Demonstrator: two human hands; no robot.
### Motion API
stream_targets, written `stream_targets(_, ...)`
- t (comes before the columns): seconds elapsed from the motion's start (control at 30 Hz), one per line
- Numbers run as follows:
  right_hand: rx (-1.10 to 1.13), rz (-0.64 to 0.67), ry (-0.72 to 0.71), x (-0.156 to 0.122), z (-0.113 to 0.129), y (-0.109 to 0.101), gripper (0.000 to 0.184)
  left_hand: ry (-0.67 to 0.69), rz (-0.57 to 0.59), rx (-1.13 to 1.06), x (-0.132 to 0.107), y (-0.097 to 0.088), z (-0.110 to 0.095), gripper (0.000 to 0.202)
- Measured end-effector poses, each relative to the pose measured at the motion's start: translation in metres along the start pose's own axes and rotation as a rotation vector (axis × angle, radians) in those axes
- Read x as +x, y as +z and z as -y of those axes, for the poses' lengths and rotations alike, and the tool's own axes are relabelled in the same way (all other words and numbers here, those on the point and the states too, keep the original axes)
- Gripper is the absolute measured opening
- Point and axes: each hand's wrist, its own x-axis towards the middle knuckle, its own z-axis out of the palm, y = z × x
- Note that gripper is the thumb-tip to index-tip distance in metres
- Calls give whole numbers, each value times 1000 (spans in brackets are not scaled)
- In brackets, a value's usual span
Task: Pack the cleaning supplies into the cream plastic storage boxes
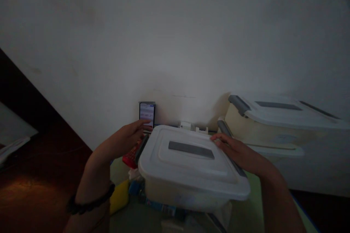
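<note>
A storage box with a white lid (155, 165) and a cream body (186, 194) stands in front of me on the table, a grey strip across the lid and grey latches at its sides. My right hand (232, 149) rests on the lid's right edge, fingers stretched out beside the grey latch. Beyond the box's left side, my left hand (131, 134) reaches toward a phone (147, 111) propped upright against the wall. Its fingers are extended in front of the lower screen; whether they touch it I cannot tell. A dark bead bracelet (91, 204) circles my left wrist.
Two similar boxes (279, 131) are stacked at the right by the wall. Around the near box lie a red item (131, 158), a yellow item (119, 196) and blue packaging (158, 205) on the green tabletop (253, 189). Small white items (186, 125) stand behind it.
</note>
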Motion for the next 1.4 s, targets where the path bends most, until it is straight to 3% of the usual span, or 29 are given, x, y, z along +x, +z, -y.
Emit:
stream_targets(0.1,-4,3,-1,0,2,-1,38,2,-110,97,-1,5,-7,48)
stream_targets(0.17,-4,3,2,1,6,-2,37,22,-119,126,-2,12,-13,50)
stream_targets(0.33,17,-164,-17,0,21,-2,38,143,34,178,-4,30,-26,56)
stream_targets(0.5,30,-289,-61,-1,28,-2,39,80,82,191,-1,30,-26,58)
stream_targets(0.67,60,-261,-96,-7,33,-5,39,76,80,229,0,27,-21,61)
stream_targets(0.8,52,-229,-85,-14,38,-5,43,154,57,276,-10,27,-31,58)
stream_targets(1.0,-84,-137,-81,-20,42,-4,39,313,221,194,-24,30,-49,42)
stream_targets(1.4,-174,-165,-109,-33,56,-9,39,271,125,159,-19,29,-48,41)
